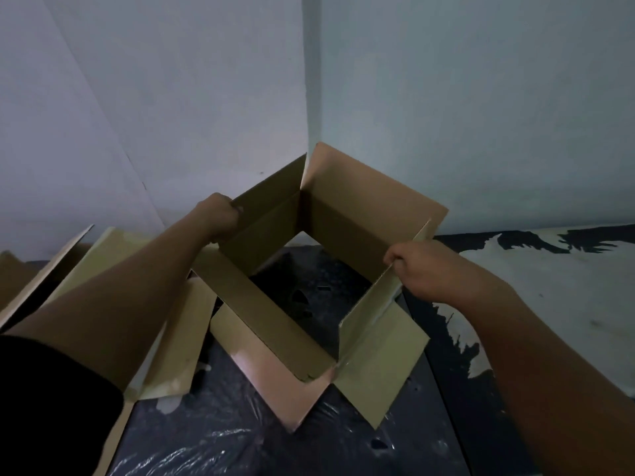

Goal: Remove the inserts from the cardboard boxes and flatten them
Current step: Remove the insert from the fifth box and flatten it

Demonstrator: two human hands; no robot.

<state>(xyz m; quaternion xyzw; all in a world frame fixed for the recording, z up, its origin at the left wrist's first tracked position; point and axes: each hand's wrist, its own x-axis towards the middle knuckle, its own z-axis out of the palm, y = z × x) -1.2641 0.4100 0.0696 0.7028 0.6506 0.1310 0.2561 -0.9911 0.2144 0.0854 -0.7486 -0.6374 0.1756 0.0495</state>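
My left hand (220, 219) and right hand (424, 269) pinch opposite flaps of the cardboard box (343, 218) with curled fingers (391, 258), centre, over the floor (240, 441). Uneven pushing could twist it and tear a corner.

The left hand (220, 218) has its fingertips tucked behind a flap of the box (347, 214), out of sight. The right hand (424, 269) grips the opposite flap, its fingertips hidden too. Flattened cardboard (178, 338) at the left lies partly under the left forearm and runs off the edge of view. Dark shapes (302, 297) seen down through the box are too dim to name.
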